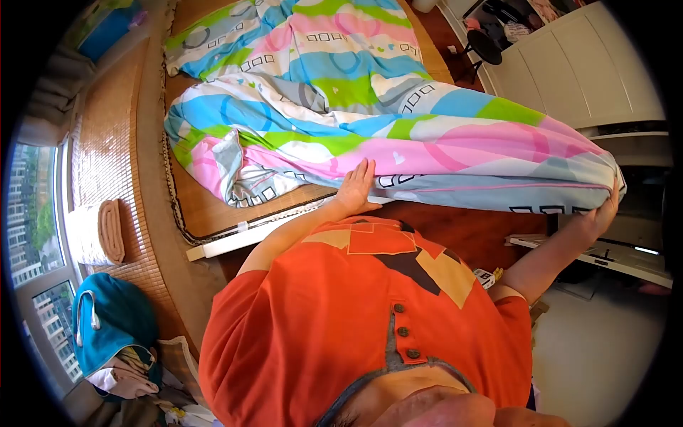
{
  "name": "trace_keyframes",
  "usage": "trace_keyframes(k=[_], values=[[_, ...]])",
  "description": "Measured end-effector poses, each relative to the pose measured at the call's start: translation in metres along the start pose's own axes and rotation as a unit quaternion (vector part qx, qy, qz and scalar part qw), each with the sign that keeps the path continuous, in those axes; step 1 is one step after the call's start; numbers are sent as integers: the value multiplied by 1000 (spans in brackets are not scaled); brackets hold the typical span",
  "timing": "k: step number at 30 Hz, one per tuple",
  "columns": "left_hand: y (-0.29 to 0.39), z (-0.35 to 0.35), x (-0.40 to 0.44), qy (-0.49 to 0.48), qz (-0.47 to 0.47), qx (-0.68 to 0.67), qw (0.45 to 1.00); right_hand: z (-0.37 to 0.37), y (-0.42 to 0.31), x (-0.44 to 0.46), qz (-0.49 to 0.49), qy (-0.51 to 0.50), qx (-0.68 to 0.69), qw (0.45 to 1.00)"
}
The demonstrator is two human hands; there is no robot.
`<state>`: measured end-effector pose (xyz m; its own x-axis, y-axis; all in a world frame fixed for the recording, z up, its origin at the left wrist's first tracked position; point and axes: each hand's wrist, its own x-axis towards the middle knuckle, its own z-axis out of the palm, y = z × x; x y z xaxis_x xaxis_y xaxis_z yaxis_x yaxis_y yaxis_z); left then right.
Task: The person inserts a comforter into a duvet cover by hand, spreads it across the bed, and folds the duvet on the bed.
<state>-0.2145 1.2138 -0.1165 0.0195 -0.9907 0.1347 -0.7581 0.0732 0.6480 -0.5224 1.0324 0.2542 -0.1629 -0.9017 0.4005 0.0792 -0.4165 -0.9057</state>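
Note:
A duvet cover (341,92) patterned in pink, blue, green and white spreads over the bed, and one long side is stretched out toward the right. My right hand (605,211), arm extended far to the right, closes on a bunched corner of this cover. On the cover's near edge lies my left hand (357,186), palm down with fingers stretched out, just in front of my body. At the left, part of the cover is folded over, showing a grey-white underside. The fingertips of my right hand are partly hidden by the fabric.
The bed's brown mat (206,206) shows along its left and near edges. By the window stand a rolled beige mat (107,231) and a teal bag (117,320). Toward the upper right are a black stool (485,48) and white cabinets (569,71); a shelf (605,257) sits below my right hand.

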Motion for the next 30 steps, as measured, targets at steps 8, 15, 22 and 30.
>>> trace_keyframes(k=[8,15,22,30], values=[[-20,39,63,84,-122,49,988,2,-29,-4,-68,26,-115,991],[-59,-39,48,57,-137,-45,988,-47,10,12,-167,7,-209,964],[-57,-63,-79,-26,25,110,993,-95,62,61,165,170,-143,961],[-97,-282,-19,447,-41,386,806,-75,35,29,-84,69,-144,984]])
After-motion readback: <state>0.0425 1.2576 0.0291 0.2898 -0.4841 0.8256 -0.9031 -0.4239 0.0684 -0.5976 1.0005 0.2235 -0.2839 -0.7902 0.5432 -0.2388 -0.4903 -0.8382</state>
